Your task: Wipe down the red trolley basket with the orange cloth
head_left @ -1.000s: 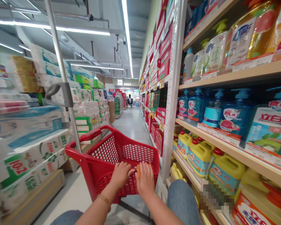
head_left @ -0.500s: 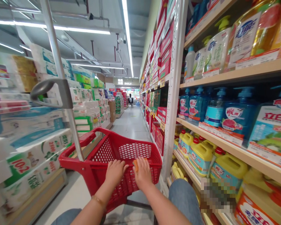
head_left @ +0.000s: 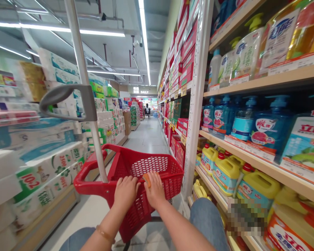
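Both my hands rest on the near rim of a red plastic shopping basket [head_left: 94, 177] on a wheeled trolley. My left hand [head_left: 126, 191] curls over the rim, and a beaded bracelet [head_left: 105, 234] circles that wrist. Close beside it, my right hand [head_left: 155, 190] presses a small orange item [head_left: 147, 180] against the rim, partly covering it. The item's kind cannot be told. A metal trolley pole [head_left: 85, 76] with a grey loop handle [head_left: 68, 99] rises from the basket's left side.
Shelves of blue pump bottles [head_left: 269, 129] and yellow jugs [head_left: 225, 174] stand close on the right. Stacked toilet-paper packs [head_left: 49, 174] line the left. A tiled aisle [head_left: 146, 139] runs between them to a distant seated person [head_left: 147, 110]. My denim-covered knee [head_left: 206, 223] shows below.
The basket has swung, with its near corner turning down and its pole and handle shifting right. Both hands have moved slightly left with it, keeping their hold on the rim.
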Tool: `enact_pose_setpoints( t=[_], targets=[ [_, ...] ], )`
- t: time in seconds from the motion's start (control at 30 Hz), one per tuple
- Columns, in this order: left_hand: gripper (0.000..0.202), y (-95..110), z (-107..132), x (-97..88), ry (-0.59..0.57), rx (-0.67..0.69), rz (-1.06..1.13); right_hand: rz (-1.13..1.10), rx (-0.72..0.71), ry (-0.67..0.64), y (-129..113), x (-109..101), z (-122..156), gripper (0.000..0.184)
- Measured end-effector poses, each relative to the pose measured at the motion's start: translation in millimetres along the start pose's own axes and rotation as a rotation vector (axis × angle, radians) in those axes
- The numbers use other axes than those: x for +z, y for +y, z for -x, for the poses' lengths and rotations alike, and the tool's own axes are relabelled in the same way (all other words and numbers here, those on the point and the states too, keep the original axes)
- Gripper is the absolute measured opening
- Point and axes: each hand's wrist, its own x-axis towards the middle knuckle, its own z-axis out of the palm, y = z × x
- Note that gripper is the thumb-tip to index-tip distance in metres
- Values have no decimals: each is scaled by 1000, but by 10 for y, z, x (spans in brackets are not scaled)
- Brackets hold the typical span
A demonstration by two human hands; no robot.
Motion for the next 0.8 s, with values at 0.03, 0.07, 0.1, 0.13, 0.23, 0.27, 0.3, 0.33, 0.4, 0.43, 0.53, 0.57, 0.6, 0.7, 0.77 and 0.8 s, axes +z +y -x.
enact_pose_setpoints(
  t=[0.03,0.07,0.1,0.13,0.23,0.27,0.3,0.33,0.4,0.43,0.53,0.57,0.6,0.7,0.77,0.8],
  targets=[
    [28,-56,13,-59,66,-4,25,6,11,-1,86,-24,-8,49],
    [29,-135,29,-125,167,-34,39,14,30,-5,180,-46,-18,49],
    [35,-229,47,-191,298,-100,34,21,62,-6,264,-61,-29,50],
    [43,-331,65,-251,429,-192,14,27,102,-6,325,-67,-41,50],
    [45,-588,105,-364,463,-293,-112,14,184,5,290,-34,-62,50],
    [43,-634,113,-378,394,-275,-163,-3,176,7,206,-13,-61,50],
    [42,-657,117,-384,323,-246,-210,-25,150,4,98,9,-56,51],
    [43,-658,119,-388,272,-222,-249,-49,114,-1,-21,28,-47,52],
    [44,-620,121,-405,244,-204,-292,-86,56,-9,-237,48,-26,54],
    [44,-598,124,-425,240,-194,-295,-95,39,-11,-310,48,-18,55],
    [41,-604,150,-532,170,-116,-225,-99,24,-5,-323,12,-26,54],
    [39,-640,163,-573,128,-60,-173,-100,24,-3,-267,-6,-42,54],
    [37,-690,175,-609,90,4,-114,-104,25,-7,-193,-22,-65,53],
    [36,-836,189,-649,70,161,35,-119,60,-32,7,-55,-160,52],
    [42,-840,173,-609,139,136,25,-122,129,-33,17,-62,-223,51],
    [44,-800,159,-578,181,87,-12,-126,162,-27,-29,-66,-246,51]
  ],
)
